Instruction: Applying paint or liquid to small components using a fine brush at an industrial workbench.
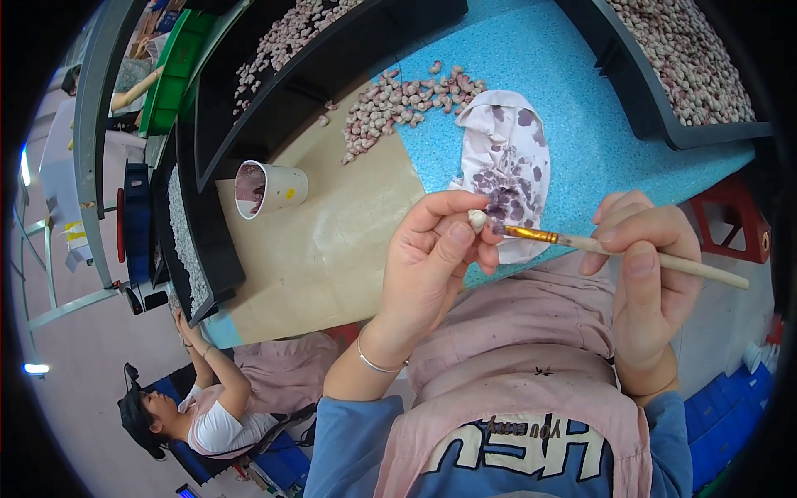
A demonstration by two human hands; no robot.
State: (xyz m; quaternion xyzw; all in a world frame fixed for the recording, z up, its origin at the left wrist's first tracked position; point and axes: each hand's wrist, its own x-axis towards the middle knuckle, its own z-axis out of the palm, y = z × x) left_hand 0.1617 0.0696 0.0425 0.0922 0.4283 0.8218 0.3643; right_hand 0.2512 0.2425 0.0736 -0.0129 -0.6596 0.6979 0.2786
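Between the thumb and fingertips of my left hand (427, 257) is a small whitish rounded piece (476, 220). My right hand (652, 274) grips a paintbrush (541, 236) by its pale wooden handle. The brush has a gold ferrule, and its dark tip is close beside the piece; whether they touch I cannot tell. Beneath both lies a white cloth (510, 137) blotched with purple stains. Farther off, a loose pile of small white and purplish pieces (390, 112) is spread on the table. A paper cup (286, 187) with purplish residue inside lies on its side or tilted to the left.
Black trays frame the work: one full of pieces (643, 95) at right, one (278, 124) at far left, and a narrow one (222, 261) with whitish bits. Brown sheet (332, 249) and blue surface (564, 91) cover the table. Another person (228, 407) sits at lower left; a red stool (754, 236) stands right.
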